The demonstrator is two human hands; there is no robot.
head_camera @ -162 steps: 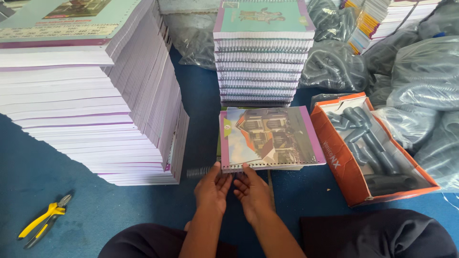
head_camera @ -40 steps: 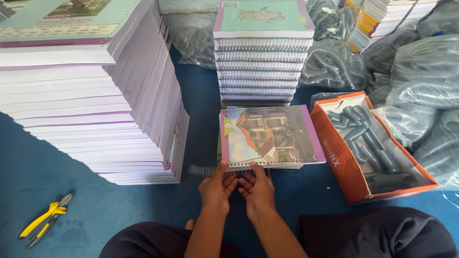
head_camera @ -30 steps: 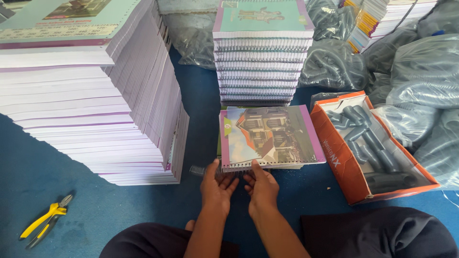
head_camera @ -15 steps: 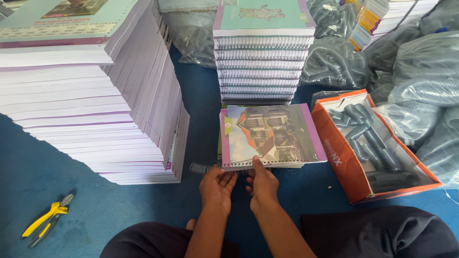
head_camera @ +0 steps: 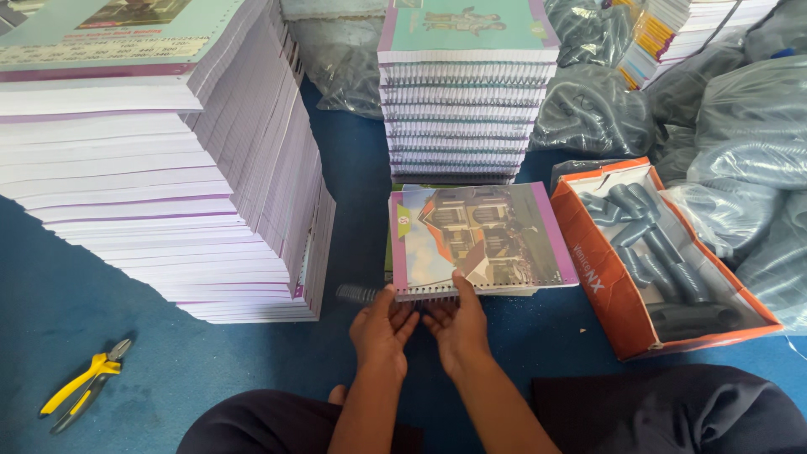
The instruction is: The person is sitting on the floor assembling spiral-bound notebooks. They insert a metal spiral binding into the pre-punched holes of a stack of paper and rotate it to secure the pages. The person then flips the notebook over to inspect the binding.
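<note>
A notebook (head_camera: pixel 479 235) with a purple-edged house picture on its cover lies on the blue floor in front of me. A wire spiral coil (head_camera: pixel 360 293) runs along its near edge and sticks out to the left. My left hand (head_camera: pixel 382 326) pinches the coil at the notebook's near-left corner. My right hand (head_camera: pixel 458 319) rests beside it, with the thumb pressing on the cover's near edge and the fingers under the binding.
A tall stack of unbound purple-edged pages (head_camera: pixel 168 168) rises at left. Bound notebooks (head_camera: pixel 462 92) are stacked behind. An orange box (head_camera: pixel 593 252) of dark coils (head_camera: pixel 664 261) sits at right, grey plastic bags (head_camera: pixel 748 160) beyond. Yellow-handled pliers (head_camera: pixel 84 391) lie at lower left.
The protruding coil end at the left has grown shorter as it moved rightward into the binding edge. Both hands stayed at the near edge, shifting only slightly.
</note>
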